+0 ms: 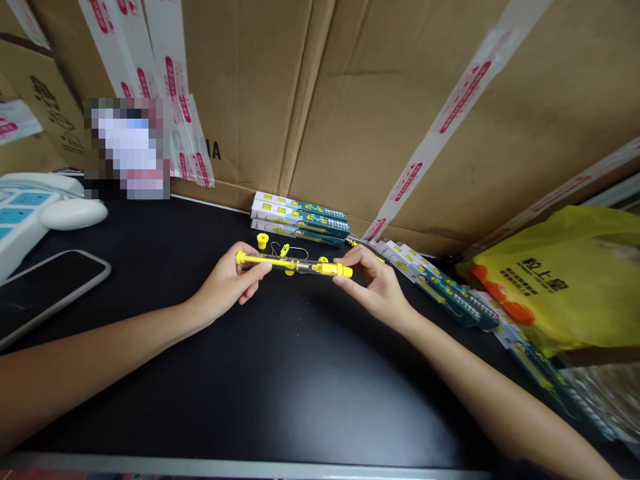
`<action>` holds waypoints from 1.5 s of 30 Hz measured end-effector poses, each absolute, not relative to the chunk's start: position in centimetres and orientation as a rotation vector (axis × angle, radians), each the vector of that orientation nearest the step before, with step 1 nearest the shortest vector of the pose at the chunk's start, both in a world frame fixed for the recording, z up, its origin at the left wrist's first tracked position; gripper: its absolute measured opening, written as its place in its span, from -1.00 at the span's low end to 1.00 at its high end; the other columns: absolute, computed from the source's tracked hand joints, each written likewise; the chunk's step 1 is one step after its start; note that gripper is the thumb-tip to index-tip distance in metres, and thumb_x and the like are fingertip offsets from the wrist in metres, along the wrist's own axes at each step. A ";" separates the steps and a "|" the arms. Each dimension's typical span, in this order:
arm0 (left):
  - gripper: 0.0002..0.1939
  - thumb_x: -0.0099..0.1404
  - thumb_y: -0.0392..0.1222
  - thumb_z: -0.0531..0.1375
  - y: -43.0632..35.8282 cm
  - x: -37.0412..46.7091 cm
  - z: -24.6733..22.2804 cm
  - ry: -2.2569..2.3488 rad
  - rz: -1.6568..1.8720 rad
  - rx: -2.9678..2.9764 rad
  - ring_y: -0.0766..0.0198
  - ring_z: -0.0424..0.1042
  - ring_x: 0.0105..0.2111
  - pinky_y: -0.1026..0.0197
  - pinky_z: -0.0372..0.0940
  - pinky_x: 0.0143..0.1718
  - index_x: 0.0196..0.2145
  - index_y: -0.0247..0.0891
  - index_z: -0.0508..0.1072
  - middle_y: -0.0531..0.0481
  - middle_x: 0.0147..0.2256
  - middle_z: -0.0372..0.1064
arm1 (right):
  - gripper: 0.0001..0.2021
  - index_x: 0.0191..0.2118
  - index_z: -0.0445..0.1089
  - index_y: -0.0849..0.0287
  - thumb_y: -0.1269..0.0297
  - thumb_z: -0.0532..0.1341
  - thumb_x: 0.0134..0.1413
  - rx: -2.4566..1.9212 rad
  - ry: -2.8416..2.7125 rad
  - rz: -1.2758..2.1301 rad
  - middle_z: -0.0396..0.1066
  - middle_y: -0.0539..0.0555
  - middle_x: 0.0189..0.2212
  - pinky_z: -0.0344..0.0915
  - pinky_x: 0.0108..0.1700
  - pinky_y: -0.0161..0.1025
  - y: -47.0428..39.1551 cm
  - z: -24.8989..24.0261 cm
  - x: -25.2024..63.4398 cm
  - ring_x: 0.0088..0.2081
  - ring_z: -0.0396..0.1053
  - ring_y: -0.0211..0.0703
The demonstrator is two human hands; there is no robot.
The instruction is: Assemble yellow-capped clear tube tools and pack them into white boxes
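Note:
Between my two hands lies a tubular spring scale point(306, 267), a clear tube with yellow ends and a metal spring inside, held level above the black table. My left hand point(235, 280) grips its left end, thumb along the tube. With thumb and fingertips, my right hand point(373, 283) pinches the yellow cap at the right end. Just behind the tube are a yellow flanged plug point(263, 241) and a wire hook point(299, 251) with a small yellow piece point(285, 250). Other small yellow parts there are partly hidden by the tube.
Printed narrow boxes point(300, 220) are stacked against the cardboard wall point(400, 80). More such boxes point(440, 283) run down the right side, beside a yellow plastic bag point(560, 273). At left are a phone point(50, 287) and a white power strip point(23, 213). The table's front edge point(250, 465) is pale.

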State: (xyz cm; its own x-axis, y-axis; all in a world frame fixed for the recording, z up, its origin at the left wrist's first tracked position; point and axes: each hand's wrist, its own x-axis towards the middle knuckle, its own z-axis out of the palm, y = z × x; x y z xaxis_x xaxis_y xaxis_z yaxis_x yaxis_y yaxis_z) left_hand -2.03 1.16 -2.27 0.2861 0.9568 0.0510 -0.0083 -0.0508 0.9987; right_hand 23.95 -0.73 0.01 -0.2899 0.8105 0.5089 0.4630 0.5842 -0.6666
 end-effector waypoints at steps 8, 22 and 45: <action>-0.74 0.26 -0.07 0.19 1.1 -2.1 -2.3 0.964 1.016 1.369 0.48 0.10 -0.75 0.44 0.00 -0.74 -0.32 -0.18 0.15 0.27 -0.70 0.13 | -0.71 -0.27 0.15 0.08 0.08 0.26 0.10 -1.051 -1.779 0.919 0.30 -0.09 -0.50 0.10 -0.64 -0.34 -1.5 -0.3 23.7 -0.67 0.14 -0.38; -0.74 0.24 -0.10 0.20 1.1 -2.0 -2.1 0.951 1.044 1.389 0.51 0.08 -0.76 0.47 -0.01 -0.76 -0.30 -0.18 0.14 0.30 -0.71 0.11 | -0.85 -0.24 0.41 0.10 0.23 0.31 0.05 -0.982 -1.939 0.408 0.28 0.07 -0.29 0.33 -0.26 -0.19 -0.8 0.4 23.9 -0.22 0.30 -0.13; -0.75 0.25 -0.04 0.21 1.7 -2.5 -2.1 0.885 1.142 1.400 0.48 0.29 -0.67 0.38 0.28 -0.65 -0.27 -0.26 0.30 0.13 -0.49 0.35 | -0.85 -0.24 0.40 0.10 0.32 0.34 0.03 -0.936 -1.847 0.568 0.34 0.03 -0.28 0.37 -0.30 -0.29 -0.7 0.7 24.4 -0.27 0.35 -0.22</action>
